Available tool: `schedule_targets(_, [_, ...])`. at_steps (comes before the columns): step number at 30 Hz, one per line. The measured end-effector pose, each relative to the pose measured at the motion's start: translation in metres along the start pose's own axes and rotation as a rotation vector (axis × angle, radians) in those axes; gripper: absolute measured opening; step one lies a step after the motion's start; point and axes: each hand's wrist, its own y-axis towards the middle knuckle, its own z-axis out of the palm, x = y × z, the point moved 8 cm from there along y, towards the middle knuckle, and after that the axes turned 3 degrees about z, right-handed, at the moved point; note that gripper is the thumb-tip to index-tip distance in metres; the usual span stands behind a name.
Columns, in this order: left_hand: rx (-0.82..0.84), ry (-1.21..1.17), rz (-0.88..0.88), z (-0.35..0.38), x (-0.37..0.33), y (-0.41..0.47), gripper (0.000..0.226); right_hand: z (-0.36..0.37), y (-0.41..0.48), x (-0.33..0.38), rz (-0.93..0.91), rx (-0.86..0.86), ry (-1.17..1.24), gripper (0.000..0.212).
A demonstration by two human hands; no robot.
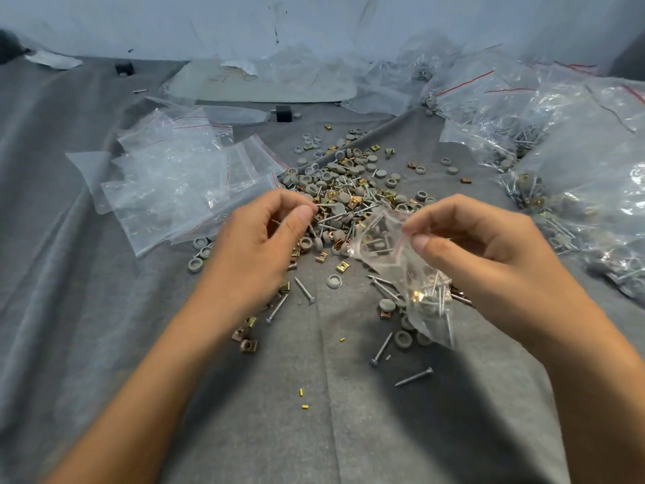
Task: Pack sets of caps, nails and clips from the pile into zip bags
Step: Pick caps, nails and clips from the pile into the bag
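A pile (349, 190) of grey caps, screw-like nails and brass clips lies on the grey cloth (314, 413) at the centre. My right hand (481, 253) pinches the open red-striped mouth of a small zip bag (419, 284). The bag hangs down and holds several nails and caps. My left hand (258, 246) hovers over the pile's left edge with fingers curled, thumb and forefinger pinched on a nail (323, 205). Loose nails (413, 376), caps (334, 281) and clips (248, 344) are scattered between my forearms.
A stack of empty zip bags (167, 183) lies at the left of the pile. Filled bags (576, 162) are heaped along the right side. More plastic sheets (265, 82) lie at the back near the wall. Small yellow bits (303, 399) dot the cloth in front.
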Motion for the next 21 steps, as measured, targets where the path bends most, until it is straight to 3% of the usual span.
schedule_targets(2, [-0.003,0.265,0.019,-0.005,0.004,0.003,0.008,-0.008,0.001,0.000,-0.011,-0.056,0.026,0.020])
schedule_targets(6, [0.199,0.613,0.028,0.015,0.017,0.000,0.012,-0.014,0.001,-0.002,-0.007,-0.107,0.050,0.023])
schedule_targets(9, [0.273,0.704,0.042,0.033,0.018,-0.002,0.019,-0.014,0.001,-0.002,-0.004,-0.100,0.042,0.021])
schedule_targets(13, [0.191,0.803,0.069,0.040,0.013,0.001,0.030,-0.014,0.001,-0.001,0.001,-0.090,0.036,0.020])
schedule_targets(18, [0.164,0.931,0.087,0.053,0.005,-0.005,0.060,-0.012,0.001,0.001,0.006,-0.080,0.030,0.020])
schedule_targets(21, [0.155,0.932,0.087,0.056,0.001,-0.007,0.049,-0.009,0.000,0.003,0.008,-0.066,0.034,0.019])
